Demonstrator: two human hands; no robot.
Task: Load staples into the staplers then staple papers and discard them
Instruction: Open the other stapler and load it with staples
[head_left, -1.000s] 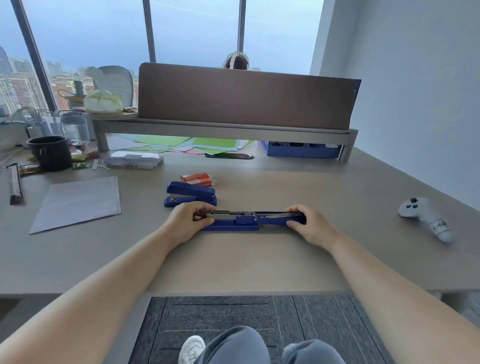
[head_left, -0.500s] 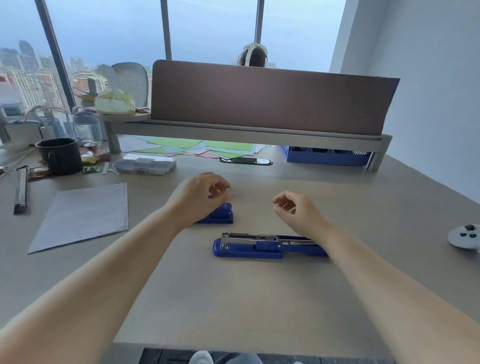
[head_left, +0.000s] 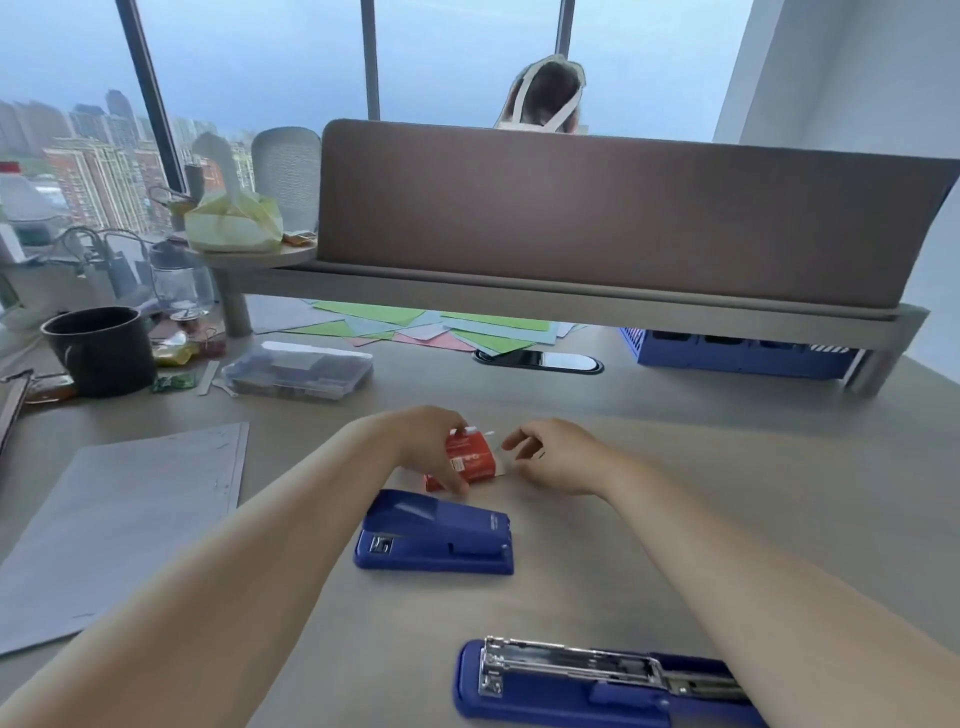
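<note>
Left hand (head_left: 423, 449) is clamped around a small red cardboard staple box (head_left: 469, 458), fingers over its top and thumb at the near edge; the box sits on the smooth grey desk (head_left: 727, 467), just beyond the closed stapler. Right hand (head_left: 558, 460) is just beside the box to the right, fingers loosely curled and parted; whether they pinch anything I cannot tell, since the area is blurred.

Closed stapler (head_left: 436, 535): glossy blue plastic, wedge-shaped, lying flat, near the left wrist.

Open stapler (head_left: 587, 680): blue base at the near edge, top swung back flat, shiny metal staple channel exposed along its length. The right forearm crosses over its right end.

Stack of pale grey paper (head_left: 119, 525), flat and rectangular, lies well to the left. Further back: matte black mug (head_left: 101, 348), clear plastic lidded case (head_left: 298, 369), and coloured paper sheets (head_left: 441, 327) fanned under the raised shelf (head_left: 571, 301).
</note>
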